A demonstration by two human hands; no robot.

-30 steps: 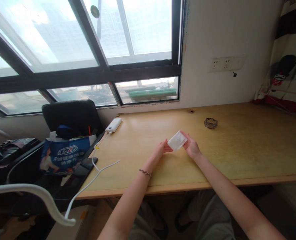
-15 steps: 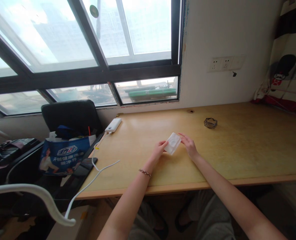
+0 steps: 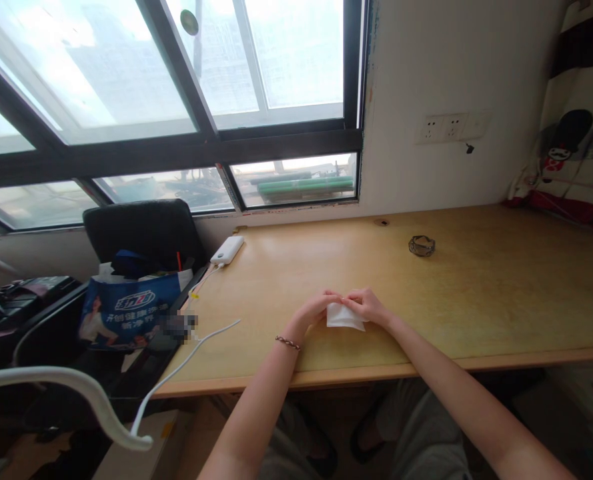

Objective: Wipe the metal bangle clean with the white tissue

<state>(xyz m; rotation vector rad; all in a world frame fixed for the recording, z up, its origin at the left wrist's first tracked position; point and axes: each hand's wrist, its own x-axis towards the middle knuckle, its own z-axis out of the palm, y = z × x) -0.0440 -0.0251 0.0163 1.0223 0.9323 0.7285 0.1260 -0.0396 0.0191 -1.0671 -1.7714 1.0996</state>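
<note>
A small white packet (image 3: pixel 345 317) hangs between my two hands, above the wooden table (image 3: pixel 286 280). My left hand (image 3: pixel 322 305) pinches its upper left edge, fingers closed. On the upper right edge, my right hand (image 3: pixel 365 304) holds it the same way, and the fingertips of both hands meet at the top of the packet. A braided bracelet is round my left wrist. Beyond my hands, to the right, a dark openwork ring-shaped object (image 3: pixel 421 246) lies on the table.
A white power bank (image 3: pixel 227 251) with a white cable (image 3: pixel 203 341) lies at the table's left edge. Left of the table are a blue bag (image 3: pixel 131 310) and a black chair (image 3: pixel 143 230). A thick white curved tube (image 3: pixel 76 383) crosses the lower left.
Both hands have turned inward and come together at the packet's top edge. The packet has tilted and moved slightly down, and my right hand now grips it firmly.
</note>
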